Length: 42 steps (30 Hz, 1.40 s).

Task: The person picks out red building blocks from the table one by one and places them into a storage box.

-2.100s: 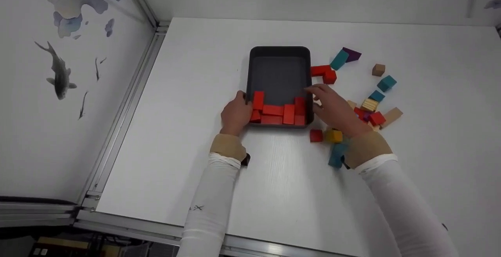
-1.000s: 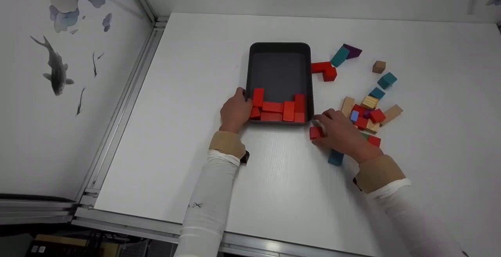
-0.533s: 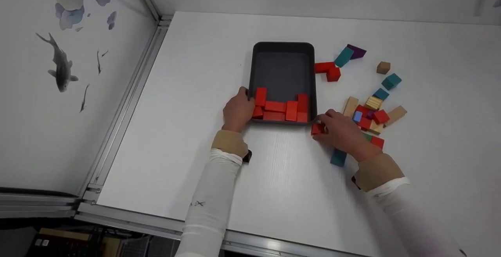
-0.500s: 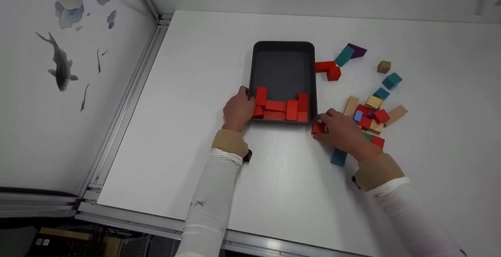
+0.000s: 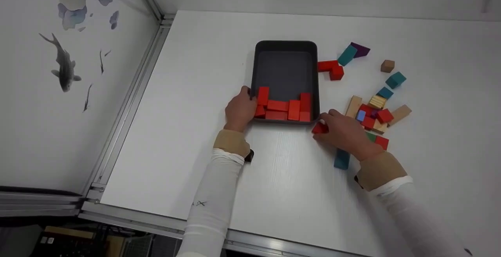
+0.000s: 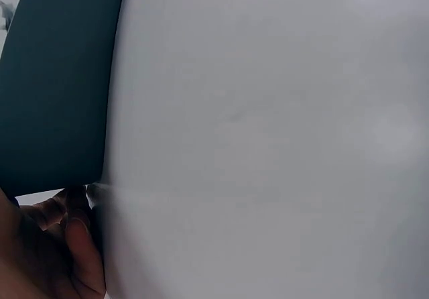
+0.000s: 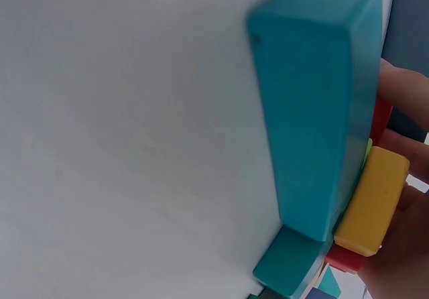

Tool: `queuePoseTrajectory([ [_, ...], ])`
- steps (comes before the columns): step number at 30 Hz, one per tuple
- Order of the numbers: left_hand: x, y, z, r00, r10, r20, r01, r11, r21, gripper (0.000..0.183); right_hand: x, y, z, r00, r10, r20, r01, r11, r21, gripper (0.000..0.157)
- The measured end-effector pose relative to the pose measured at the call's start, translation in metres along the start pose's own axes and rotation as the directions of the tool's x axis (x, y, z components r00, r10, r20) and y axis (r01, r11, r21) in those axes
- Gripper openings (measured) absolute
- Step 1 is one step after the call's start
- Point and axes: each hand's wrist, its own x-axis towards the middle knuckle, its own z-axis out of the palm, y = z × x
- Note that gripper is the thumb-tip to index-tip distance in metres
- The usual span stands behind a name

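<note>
A dark grey tray (image 5: 287, 73) lies on the white table, with several red blocks (image 5: 278, 105) grouped at its near end. My left hand (image 5: 240, 109) grips the tray's left wall; in the left wrist view its fingers (image 6: 84, 245) are by the tray (image 6: 57, 84), partly hidden. Just outside the tray's near right corner, my right hand (image 5: 344, 132) pinches a red block (image 5: 319, 128) between thumb and fingers. In the right wrist view, a yellow block (image 7: 373, 202) is close to that hand (image 7: 402, 238), beside a long teal block (image 7: 308, 118).
Loose blocks in a pile (image 5: 373, 116) lie right of the right hand. Red blocks (image 5: 336, 72) stand against the tray's right side, with a teal block (image 5: 347, 55) and a purple block (image 5: 360, 50) behind them. A blue-teal block (image 5: 341, 159) lies below the right hand.
My right hand left the tray's right wall, came down toward me and took hold of the red block, which has since turned slightly. The left hand stays on the tray.
</note>
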Motion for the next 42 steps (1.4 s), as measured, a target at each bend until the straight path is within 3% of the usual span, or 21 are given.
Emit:
queuePoseTrajectory([
  [7, 0.0, -0.001, 0.0, 1.0, -0.024, 0.02, 0.024, 1.0, 0.014, 0.031, 0.002, -0.001, -0.001, 1.0, 0.01, -0.005, -0.01, 1.0, 0.013, 0.054],
  [16, 0.001, 0.003, -0.002, 1.0, -0.008, 0.014, 0.008, 1.0, 0.008, 0.032, 0.003, -0.003, -0.009, 0.999, 0.047, 0.02, -0.048, 0.998, 0.033, 0.051],
  [27, -0.001, 0.0, -0.002, 1.0, -0.011, 0.008, 0.011, 1.0, 0.003, 0.033, 0.003, -0.002, -0.015, 1.0, 0.015, 0.02, -0.016, 1.0, 0.007, 0.049],
  [38, 0.003, 0.003, -0.004, 1.0, -0.028, 0.007, 0.028, 1.0, -0.003, 0.033, 0.009, -0.005, -0.037, 0.987, 0.159, -0.006, -0.157, 0.98, 0.124, 0.058],
  [42, 0.002, 0.002, -0.003, 1.0, -0.028, 0.008, 0.028, 1.0, -0.01, 0.034, 0.013, -0.013, -0.04, 0.984, 0.17, -0.06, -0.16, 0.976, 0.148, 0.054],
])
